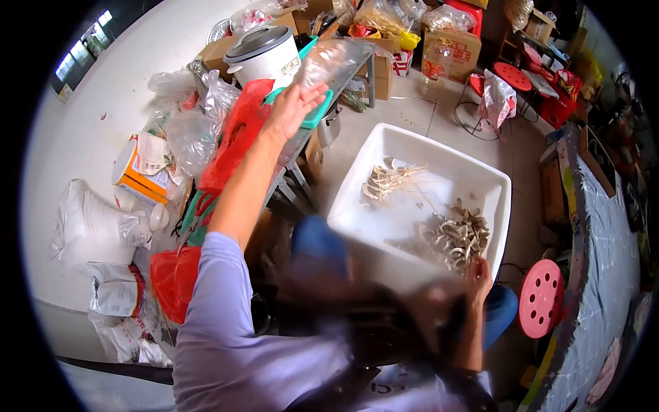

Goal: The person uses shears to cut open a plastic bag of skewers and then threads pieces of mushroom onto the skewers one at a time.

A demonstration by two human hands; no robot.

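My left hand reaches out over the table at the upper left, its fingers spread. Just beyond the fingertips is a blurred clear plastic bag, and a green tray lies below the hand. My right hand is at the near right rim of a white plastic tub, fingers curled; what they hold is hidden. Close to it inside the tub lies a heap of curled grey-brown pieces. Farther left in the tub sits a smaller bunch of pale pieces with thin sticks.
A white rice cooker stands on the table, with red plastic bags and scissors nearer me. Pink stools and red stools stand at the right. Cardboard boxes line the back.
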